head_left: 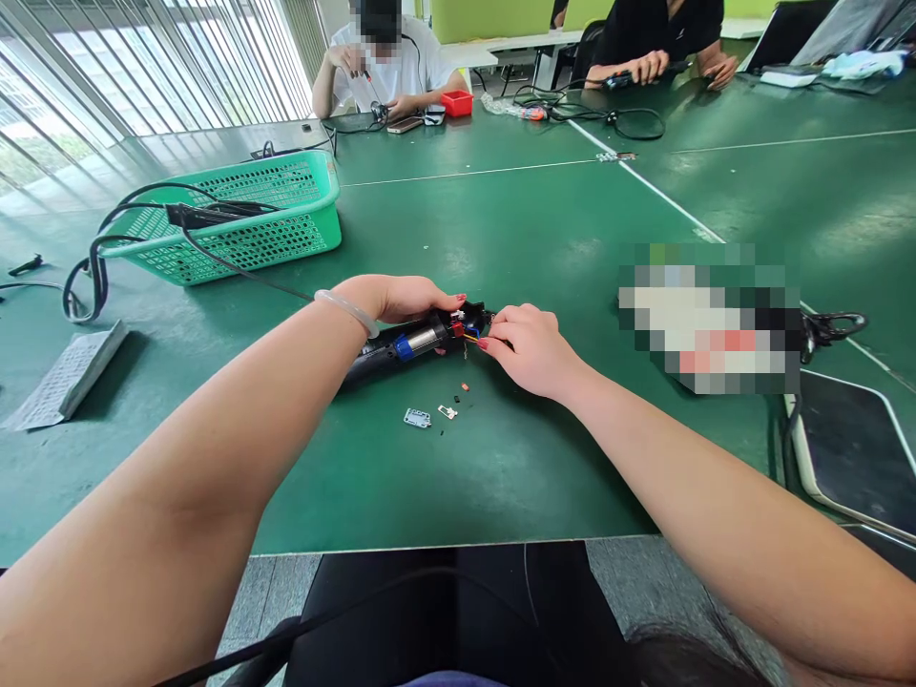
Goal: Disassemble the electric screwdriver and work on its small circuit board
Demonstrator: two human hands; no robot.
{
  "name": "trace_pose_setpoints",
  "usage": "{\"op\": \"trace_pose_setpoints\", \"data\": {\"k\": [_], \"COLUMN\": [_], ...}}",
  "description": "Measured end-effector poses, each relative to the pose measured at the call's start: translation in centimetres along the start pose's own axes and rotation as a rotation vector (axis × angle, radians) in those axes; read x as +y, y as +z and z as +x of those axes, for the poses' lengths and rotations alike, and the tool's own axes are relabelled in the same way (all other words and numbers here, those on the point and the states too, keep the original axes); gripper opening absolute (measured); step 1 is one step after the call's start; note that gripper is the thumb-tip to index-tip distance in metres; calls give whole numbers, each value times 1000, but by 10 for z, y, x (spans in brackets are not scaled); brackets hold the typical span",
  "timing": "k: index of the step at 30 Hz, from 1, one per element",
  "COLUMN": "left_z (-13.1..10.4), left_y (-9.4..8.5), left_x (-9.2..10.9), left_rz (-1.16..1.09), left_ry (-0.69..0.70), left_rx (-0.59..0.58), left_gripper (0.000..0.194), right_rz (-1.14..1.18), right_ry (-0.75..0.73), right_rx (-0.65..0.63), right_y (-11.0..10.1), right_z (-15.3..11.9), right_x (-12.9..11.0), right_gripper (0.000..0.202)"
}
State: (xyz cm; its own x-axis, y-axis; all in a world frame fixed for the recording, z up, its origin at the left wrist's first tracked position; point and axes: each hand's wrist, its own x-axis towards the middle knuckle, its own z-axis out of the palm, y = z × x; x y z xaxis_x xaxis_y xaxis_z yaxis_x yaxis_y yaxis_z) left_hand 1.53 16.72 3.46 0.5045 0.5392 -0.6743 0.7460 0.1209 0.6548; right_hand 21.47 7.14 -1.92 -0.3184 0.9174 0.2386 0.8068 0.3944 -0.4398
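Okay, left hand [419, 298]: wrapped over the black device [386, 351], thumb up near its opened end
Right hand [530, 348]: thumb and fingers bent in close at the coloured wires [470, 336], too small to tell if they actually pinch one
Device: held just above the table [501, 487] or resting on it, can't tell which, casing open, with a silver and blue cylinder [421, 342] showing
Loose bits: a pale flat part [417, 418], a small white piece [447, 412] and an orange bit [465, 386], all on the table just below the device
Left side: green basket [250, 253] with black cables [221, 212] in it and spilling over, plus a paper pad [68, 377]
Right side: a phone [855, 448] near a pixelated item [716, 329]
Across: two people [422, 67] [662, 48], hands on black gear
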Motion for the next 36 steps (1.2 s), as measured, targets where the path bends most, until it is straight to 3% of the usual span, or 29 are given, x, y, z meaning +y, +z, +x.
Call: {"op": "trace_pose_setpoints", "data": {"k": [11, 16, 23, 25, 26, 30, 33, 36], "left_z": [1, -3, -13, -19, -23, -40, -53, -59], "left_y": [0, 7, 13, 19, 24, 56, 81, 97], "left_x": [-3, 4, 9, 8, 6, -10, -23, -29], "left_rz": [91, 288, 465, 529, 551, 625, 780, 910], "left_ry": [36, 100, 176, 212, 238, 333, 398, 404], "left_rx": [14, 146, 151, 262, 371, 919, 1040, 1070], "left_gripper": [48, 48, 49, 49, 50, 38, 33, 39], "right_rz": [-234, -232, -148, -112, -94, -49, -45, -54], "right_ry": [-114, -171, -212, -230, -238, -219, -142, -53], "right_rx": [275, 368, 404, 391, 381, 329, 292, 256], "right_y": [-3, -5, -5, -4, -4, -3, -4, -4], "right_z": [-2, -2, -1, -1, 0, 0, 0, 0], "right_x": [3, 4, 10, 11, 11, 11, 9, 8], "right_gripper": [16, 9, 3, 4, 6, 15, 16, 18]}}
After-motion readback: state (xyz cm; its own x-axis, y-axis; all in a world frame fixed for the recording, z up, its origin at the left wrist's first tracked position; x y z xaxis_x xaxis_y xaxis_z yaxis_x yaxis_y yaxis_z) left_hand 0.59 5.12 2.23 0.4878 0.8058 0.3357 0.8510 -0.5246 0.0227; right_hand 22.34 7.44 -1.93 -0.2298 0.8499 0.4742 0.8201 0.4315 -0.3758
